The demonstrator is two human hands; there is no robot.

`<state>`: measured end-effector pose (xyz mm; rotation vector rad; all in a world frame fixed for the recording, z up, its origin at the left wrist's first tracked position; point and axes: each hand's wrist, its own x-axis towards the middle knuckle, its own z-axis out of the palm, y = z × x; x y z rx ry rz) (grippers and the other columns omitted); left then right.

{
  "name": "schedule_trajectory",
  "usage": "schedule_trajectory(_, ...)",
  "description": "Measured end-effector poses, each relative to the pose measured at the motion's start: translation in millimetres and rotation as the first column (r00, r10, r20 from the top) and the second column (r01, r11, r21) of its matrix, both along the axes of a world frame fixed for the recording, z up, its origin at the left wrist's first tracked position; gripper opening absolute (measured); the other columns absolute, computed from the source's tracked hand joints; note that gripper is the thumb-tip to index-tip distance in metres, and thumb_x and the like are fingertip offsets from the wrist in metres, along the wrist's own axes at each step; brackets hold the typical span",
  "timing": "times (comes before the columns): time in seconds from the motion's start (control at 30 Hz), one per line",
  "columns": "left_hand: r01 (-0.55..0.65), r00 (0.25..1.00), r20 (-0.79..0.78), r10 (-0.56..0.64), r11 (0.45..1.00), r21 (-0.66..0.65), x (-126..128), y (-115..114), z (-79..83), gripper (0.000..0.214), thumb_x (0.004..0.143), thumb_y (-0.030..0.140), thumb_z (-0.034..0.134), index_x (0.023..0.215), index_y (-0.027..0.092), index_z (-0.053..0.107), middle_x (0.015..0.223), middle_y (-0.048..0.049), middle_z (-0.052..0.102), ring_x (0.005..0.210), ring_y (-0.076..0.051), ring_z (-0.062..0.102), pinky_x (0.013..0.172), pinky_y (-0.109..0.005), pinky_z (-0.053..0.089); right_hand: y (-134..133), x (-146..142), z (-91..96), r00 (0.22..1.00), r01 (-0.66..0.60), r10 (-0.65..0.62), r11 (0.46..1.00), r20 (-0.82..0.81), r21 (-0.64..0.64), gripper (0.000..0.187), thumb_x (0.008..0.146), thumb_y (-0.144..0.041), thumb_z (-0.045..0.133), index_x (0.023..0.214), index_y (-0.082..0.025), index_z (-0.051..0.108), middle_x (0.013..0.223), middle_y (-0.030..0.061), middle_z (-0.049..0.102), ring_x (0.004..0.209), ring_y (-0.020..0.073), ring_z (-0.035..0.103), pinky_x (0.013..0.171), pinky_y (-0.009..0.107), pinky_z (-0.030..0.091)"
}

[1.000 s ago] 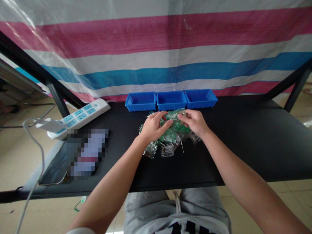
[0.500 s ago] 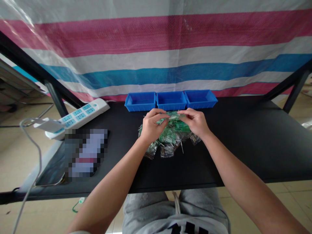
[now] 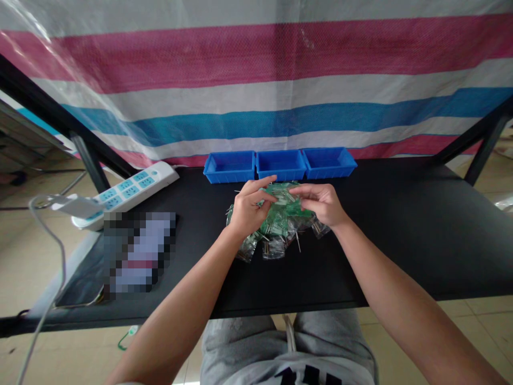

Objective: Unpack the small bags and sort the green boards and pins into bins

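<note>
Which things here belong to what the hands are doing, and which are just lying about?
In hand: left hand, right hand, the clear bag pinched between them, the pile of small bags under them; probably the three blue bins just behind.
Lying about: white power strip, grey cable, blurred flat item at the left.

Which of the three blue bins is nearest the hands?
The middle bin: the left hand and right hand, both pinching a bag, sit just before it; the left bin and right bin flank it.
</note>
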<state>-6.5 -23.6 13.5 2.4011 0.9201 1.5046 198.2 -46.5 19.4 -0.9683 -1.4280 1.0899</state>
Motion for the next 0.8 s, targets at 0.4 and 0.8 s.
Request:
schedule_trajectory(0.4,-0.015,0.997,0.067,0.040,0.941,-0.339,3.1,-6.3,-0.3,0.046,0.087,0.032,0.060,0.127,0.016,0.046,0.066,0.0026,0.068,0.052,-0.009,0.059,0.050,-0.019,0.043,2.1,-4.6,2.4,0.955,0.149,-0.183,0.977,0.233,0.155,0.044,0.079,-0.053,0.066,0.055,-0.016,0.062,0.053,-0.0009,0.052,0.051,0.0098,0.043,0.052,0.026,0.034)
schedule_trajectory(0.8,-0.091,0.982,0.140,0.125,0.970,-0.227,2.4,2.4,-7.0,0.014,0.089,0.031,0.055,0.094,0.018,0.057,0.076,0.0002,0.065,0.065,-0.010,0.059,0.061,-0.021,0.047,1.8,-3.4,-3.1,0.971,0.113,-0.126,0.991,0.203,0.073,0.048,0.083,-0.061,0.056,0.074,-0.017,0.071,0.068,0.0032,0.066,0.054,0.0121,0.050,0.053,0.027,0.039)
